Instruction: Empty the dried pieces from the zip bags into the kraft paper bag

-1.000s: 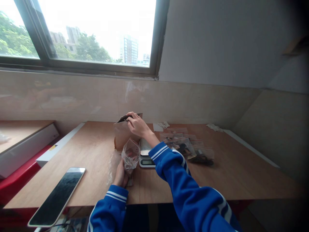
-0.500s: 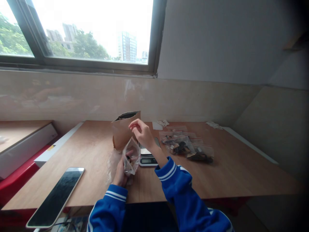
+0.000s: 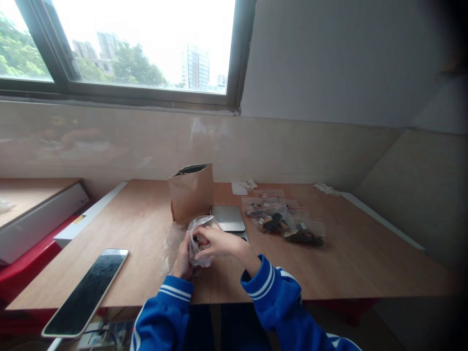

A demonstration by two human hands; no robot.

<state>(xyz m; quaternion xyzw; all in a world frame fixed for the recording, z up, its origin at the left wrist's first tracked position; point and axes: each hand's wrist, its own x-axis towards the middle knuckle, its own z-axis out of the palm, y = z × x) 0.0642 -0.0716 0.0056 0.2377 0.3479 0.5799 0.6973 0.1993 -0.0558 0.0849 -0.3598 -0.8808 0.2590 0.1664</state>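
A clear plastic zip bag (image 3: 204,260) is in my left hand (image 3: 183,258), whose fingers are closed around its left side. My right hand (image 3: 214,241) is at the bag's mouth, with curled fingers reaching into the opening. A small dark piece shows by the fingertips; what they grip is hard to make out. Behind the bag stands an open brown paper pouch (image 3: 192,195). Just beyond my right hand lies a digital scale (image 3: 228,218) with a bare metal plate; its display is mostly covered by the hand.
Several zip bags with small dark and tan pieces (image 3: 276,222) lie right of the scale. Crumpled clear plastic (image 3: 171,248) lies left of my left hand. A phone (image 3: 87,292) sits at the table's front left. Scraps of white paper (image 3: 239,188) lie near the wall.
My right hand has come down from beside the paper pouch to the zip bag's mouth, uncovering the scale's plate. My left hand keeps holding the bag.
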